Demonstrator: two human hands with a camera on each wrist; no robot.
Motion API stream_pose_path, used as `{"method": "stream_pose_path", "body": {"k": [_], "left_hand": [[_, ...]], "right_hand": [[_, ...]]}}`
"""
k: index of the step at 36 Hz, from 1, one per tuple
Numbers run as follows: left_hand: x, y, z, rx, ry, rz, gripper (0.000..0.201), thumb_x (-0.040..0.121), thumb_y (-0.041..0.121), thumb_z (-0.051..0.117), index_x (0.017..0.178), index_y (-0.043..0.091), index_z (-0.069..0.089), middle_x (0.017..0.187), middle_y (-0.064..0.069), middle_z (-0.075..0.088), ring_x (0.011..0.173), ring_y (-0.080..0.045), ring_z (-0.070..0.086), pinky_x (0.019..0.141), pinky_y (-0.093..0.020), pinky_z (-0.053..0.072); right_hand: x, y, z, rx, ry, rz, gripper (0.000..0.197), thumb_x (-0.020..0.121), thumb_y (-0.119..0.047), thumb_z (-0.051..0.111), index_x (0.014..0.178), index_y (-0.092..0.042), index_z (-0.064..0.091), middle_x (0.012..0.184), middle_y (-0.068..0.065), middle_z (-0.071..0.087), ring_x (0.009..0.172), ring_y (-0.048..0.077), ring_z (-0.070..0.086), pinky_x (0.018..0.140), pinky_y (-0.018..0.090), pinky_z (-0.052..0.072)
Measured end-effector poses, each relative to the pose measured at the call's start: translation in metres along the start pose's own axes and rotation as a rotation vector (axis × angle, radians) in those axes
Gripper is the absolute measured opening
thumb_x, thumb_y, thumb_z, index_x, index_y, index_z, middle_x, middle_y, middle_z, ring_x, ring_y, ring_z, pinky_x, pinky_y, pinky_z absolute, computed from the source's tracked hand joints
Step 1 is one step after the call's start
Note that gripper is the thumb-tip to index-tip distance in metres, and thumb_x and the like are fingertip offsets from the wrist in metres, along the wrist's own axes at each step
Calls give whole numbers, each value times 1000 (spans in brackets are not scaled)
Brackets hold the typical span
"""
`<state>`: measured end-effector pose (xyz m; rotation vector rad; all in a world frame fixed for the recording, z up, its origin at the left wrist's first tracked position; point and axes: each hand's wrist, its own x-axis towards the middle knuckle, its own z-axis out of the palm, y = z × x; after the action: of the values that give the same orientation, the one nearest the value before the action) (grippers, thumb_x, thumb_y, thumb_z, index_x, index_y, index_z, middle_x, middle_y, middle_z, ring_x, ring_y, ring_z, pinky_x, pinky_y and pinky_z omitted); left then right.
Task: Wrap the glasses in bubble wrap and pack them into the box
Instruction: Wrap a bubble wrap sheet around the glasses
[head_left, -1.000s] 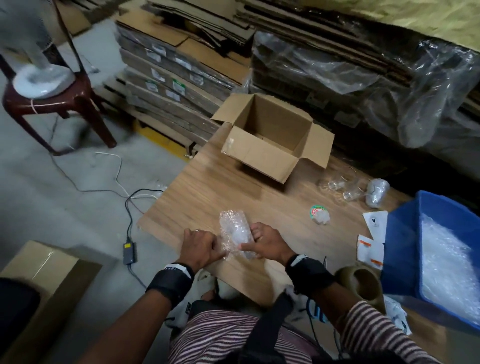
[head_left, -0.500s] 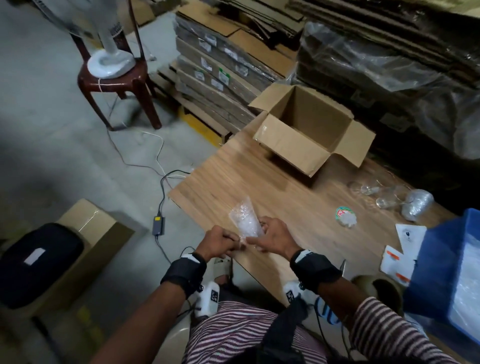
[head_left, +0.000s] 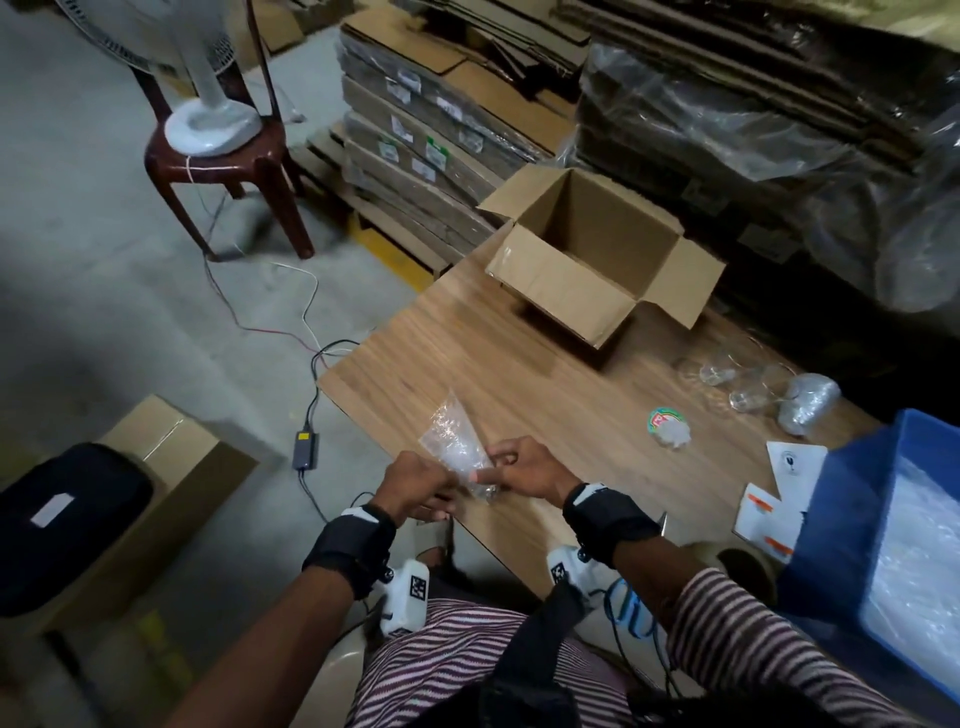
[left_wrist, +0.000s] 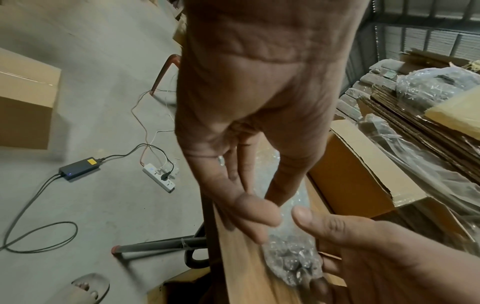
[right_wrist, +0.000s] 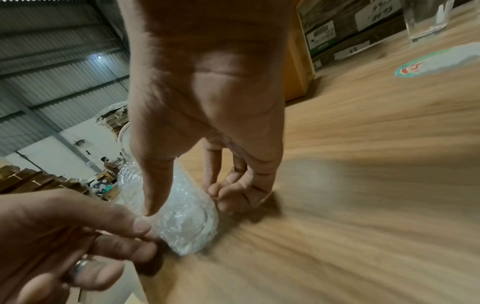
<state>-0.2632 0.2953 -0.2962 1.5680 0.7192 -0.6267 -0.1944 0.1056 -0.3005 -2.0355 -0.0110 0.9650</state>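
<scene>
A: Since a second ago, wrapped glass (head_left: 453, 448) lifted from flat to tilted at table (head_left: 545, 405) near edge.
B: Hands?
A: Left hand (head_left: 415, 486) pinches wrap's lower end; right hand (head_left: 522, 470) grasps it too. Box (head_left: 597, 260) open, further right.

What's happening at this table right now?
A person is wrapping a glass in bubble wrap at the near edge of the wooden table. The left hand and right hand both pinch the bundle at its lower end. The open cardboard box at the far side shows nothing inside from this angle. Bare glasses and one wrapped bundle sit to the right.
</scene>
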Motion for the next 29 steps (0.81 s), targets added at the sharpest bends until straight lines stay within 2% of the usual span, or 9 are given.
{"method": "stream_pose_path", "body": {"k": [3,6,11,17,20,23,25,27,29], "left_hand": [[0,1,-1,-19,-10,-9,14,84,3,74,92,-9,74,84,-24,76,82,-37,77,61,-33,60],[-3,2,-3,-42,-41,-14,19,84,3,76,97,-11,73,89,-25,76,82,-34,76,60,-31,61],[-5,10,-2,-40,-93,-2,9,88,2,68,93,-3,72,91,-21,78,92,-35,77,70,-36,62],[-4,31,8,-13,-156,81,12,89,3,66,100,0,70,94,-19,78,94,-36,76,78,-42,61],[-3,47,14,10,-201,148,15,90,5,69,105,5,69,92,-12,78,89,-29,75,85,-45,59],[-3,66,20,33,-273,217,31,87,14,77,116,10,69,108,-11,77,96,-26,72,86,-38,58],[-4,81,26,64,-292,257,48,78,30,84,122,18,69,114,-2,76,107,-20,71,96,-40,55],[-7,96,32,57,-352,280,58,75,40,83,128,23,66,118,4,75,115,-19,69,106,-48,51],[-12,112,42,3,-458,280,54,81,37,79,130,18,65,123,-3,74,119,-23,67,109,-51,48]], "right_hand": [[0,5,9,1,-2,-32,66,60,-60,89,97,-7,75,88,6,75,75,15,65,72,31,50],[-3,2,11,-12,19,-54,40,66,-42,94,84,-13,73,80,-5,73,72,10,65,71,30,52],[-6,-2,12,13,61,-78,55,59,-34,99,96,-12,64,81,-4,66,70,11,58,62,29,49],[-12,1,3,106,120,-143,70,49,-28,94,101,-7,52,94,16,71,76,18,61,67,50,54],[-20,-5,-11,166,142,-190,79,46,-35,90,109,-5,52,105,20,69,82,19,62,69,49,56],[-30,-10,-29,229,193,-228,71,49,-38,90,102,-11,51,104,19,68,82,18,63,66,40,53],[-37,-12,-41,295,222,-250,68,50,-35,91,99,-13,49,103,21,70,81,17,66,68,39,54],[-44,-13,-53,350,255,-259,65,53,-29,93,97,-13,48,102,25,70,79,20,68,69,45,58],[-52,-15,-63,395,279,-255,61,59,-23,95,98,-13,49,103,25,70,82,32,72,70,59,61]]}}
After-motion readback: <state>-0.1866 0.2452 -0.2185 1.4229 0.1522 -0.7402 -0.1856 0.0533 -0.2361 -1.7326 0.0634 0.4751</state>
